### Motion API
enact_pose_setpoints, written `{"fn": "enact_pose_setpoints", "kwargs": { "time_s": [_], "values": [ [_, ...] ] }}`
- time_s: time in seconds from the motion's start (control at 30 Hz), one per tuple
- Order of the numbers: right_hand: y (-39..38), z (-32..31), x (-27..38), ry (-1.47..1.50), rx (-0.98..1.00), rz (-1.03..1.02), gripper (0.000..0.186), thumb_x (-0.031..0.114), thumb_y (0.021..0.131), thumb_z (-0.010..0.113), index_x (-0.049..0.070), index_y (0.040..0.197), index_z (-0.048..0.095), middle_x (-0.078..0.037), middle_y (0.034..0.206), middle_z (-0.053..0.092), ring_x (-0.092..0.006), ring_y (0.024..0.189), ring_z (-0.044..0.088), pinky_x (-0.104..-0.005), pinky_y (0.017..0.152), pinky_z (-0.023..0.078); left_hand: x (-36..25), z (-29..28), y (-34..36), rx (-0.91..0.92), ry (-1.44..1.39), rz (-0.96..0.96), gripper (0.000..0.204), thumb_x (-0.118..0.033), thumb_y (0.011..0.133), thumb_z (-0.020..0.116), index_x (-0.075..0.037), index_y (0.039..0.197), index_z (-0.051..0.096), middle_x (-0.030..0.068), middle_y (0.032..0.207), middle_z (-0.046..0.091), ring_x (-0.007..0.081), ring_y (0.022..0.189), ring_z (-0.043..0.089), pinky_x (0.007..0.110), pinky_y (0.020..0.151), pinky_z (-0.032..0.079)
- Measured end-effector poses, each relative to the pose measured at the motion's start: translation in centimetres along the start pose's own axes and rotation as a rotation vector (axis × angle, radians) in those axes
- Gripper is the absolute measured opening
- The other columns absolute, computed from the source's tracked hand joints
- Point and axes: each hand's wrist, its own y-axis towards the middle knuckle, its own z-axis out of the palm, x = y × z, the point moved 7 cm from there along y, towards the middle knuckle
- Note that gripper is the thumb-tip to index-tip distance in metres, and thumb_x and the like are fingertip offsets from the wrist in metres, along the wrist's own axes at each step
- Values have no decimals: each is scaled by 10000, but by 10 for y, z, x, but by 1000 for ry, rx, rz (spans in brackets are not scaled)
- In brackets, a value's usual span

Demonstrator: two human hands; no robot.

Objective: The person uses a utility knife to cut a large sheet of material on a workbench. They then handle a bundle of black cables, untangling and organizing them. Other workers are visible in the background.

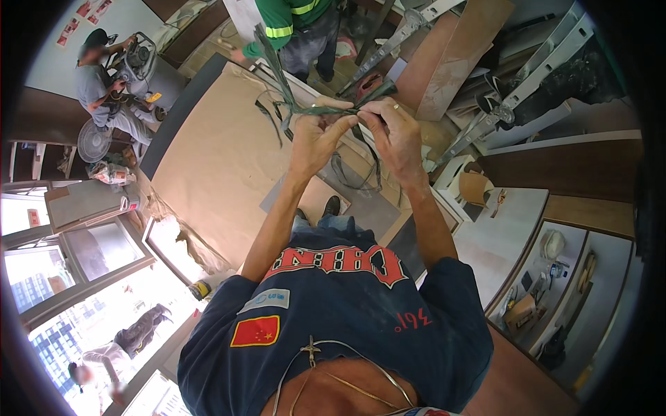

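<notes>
A long, crumpled dark green strip (pixel 276 64), which looks like plastic strapping, is stretched between my hands in front of my chest. My left hand (pixel 316 141) pinches it between thumb and fingers. Close beside it, my right hand (pixel 397 137) grips the same strip, thumb and index finger pressed together where its strands cross. One length rises to the upper left, and a wider end sticks out past my right fingers. Thin loops dangle below and between both hands. Whether the strands are knotted at the crossing is too small to tell.
Brown sheeting (pixel 208 132) covers the surface ahead. A person in green (pixel 295 21) stands beyond my hands; another in grey (pixel 104 83) holds a machine at far left. A metal ladder (pixel 479 125) and leaning boards (pixel 461 59) crowd the right, near a shelf unit (pixel 583 277).
</notes>
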Motion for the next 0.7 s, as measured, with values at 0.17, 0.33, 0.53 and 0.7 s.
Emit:
{"fn": "enact_pose_setpoints", "kwargs": {
  "time_s": [0.17, 0.33, 0.53, 0.7],
  "values": [
    [8, 9, 7, 52, 45, 57, 69, 62, 873, 681, 30, 930, 660, -103, 804, 636, -261, 708, 628, -346, 640, 492, -6, -11, 4, 59, 3, -144, 222, -56, 897, 696, 20, 1090, 617, 45, 891, 664, 85, 833, 610, 242, 710, 489],
    [28, 7, 30, -299, 49, -210, 130, 130, 841, 709, 95, 966, 698, -41, 846, 656, -225, 835, 623, -367, 777, 461, -18, -22, 12, 102, 48, -90, 250, -134, 945, 646, 54, 1106, 618, 65, 870, 667, 125, 829, 639, 278, 765, 517],
    [39, 16, 31, -319, 97, -312, 162, 148, 838, 708, 117, 997, 708, -15, 889, 666, -218, 922, 603, -382, 851, 411, -28, -35, 15, 159, -95, -123, 279, -193, 993, 566, 68, 1046, 652, 96, 885, 686, 150, 828, 660, 286, 742, 521],
    [42, 26, 1, -129, 242, -66, 130, 184, 906, 651, 80, 973, 691, -53, 876, 663, -248, 905, 597, -386, 854, 400, -42, -46, 3, 152, 229, -269, 266, -200, 989, 576, 34, 951, 697, 99, 871, 691, 124, 834, 659, 278, 712, 523]
  ]
}}
